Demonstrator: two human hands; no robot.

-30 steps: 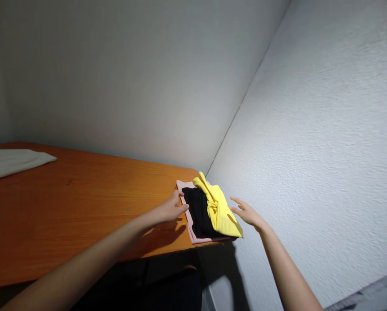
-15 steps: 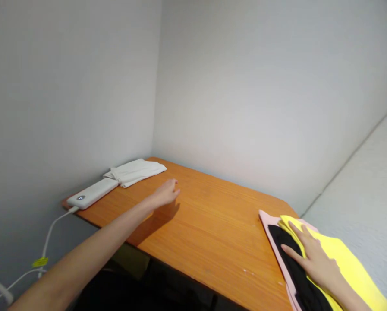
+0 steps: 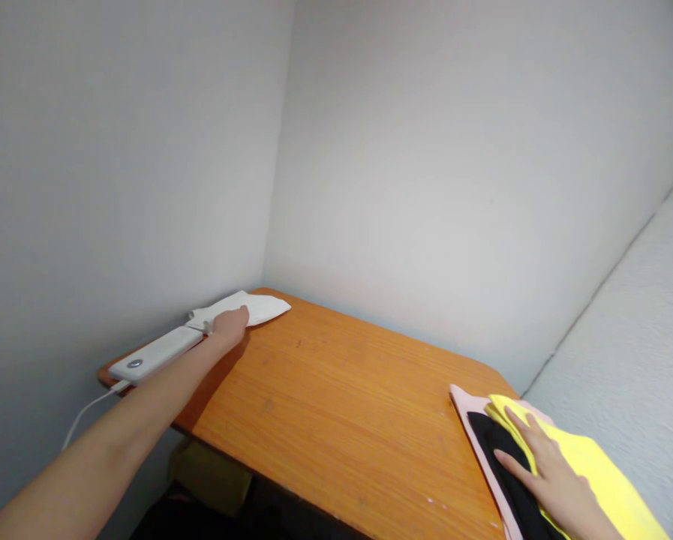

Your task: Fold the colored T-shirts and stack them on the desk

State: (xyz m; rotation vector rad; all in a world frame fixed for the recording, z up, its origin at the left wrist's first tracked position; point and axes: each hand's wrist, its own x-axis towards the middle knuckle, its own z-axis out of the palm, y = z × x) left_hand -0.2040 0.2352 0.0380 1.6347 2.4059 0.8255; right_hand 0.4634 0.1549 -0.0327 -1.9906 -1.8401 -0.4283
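Observation:
My left hand (image 3: 230,328) is at the near edge of a folded white cloth (image 3: 265,306) at the table's far left. Its thumb lies on top of the fabric and the other fingers are mostly hidden, closed on the edge. My right hand (image 3: 555,469) rests flat, fingers spread, on a pile of folded cloths at the right. Under it lie a yellow cloth (image 3: 600,469), a black cloth (image 3: 502,457) and, lowest, a pink cloth (image 3: 471,431).
A white power bank (image 3: 159,354) with a round button sits at the table's left edge, beside the white cloth, its white cable (image 3: 85,409) hanging down. The wooden table (image 3: 341,397) meets grey walls at the back and left.
My left hand has moved left from over the table onto the white cloth and taken its near edge. My right hand stays on the pile. The view has tilted up slightly.

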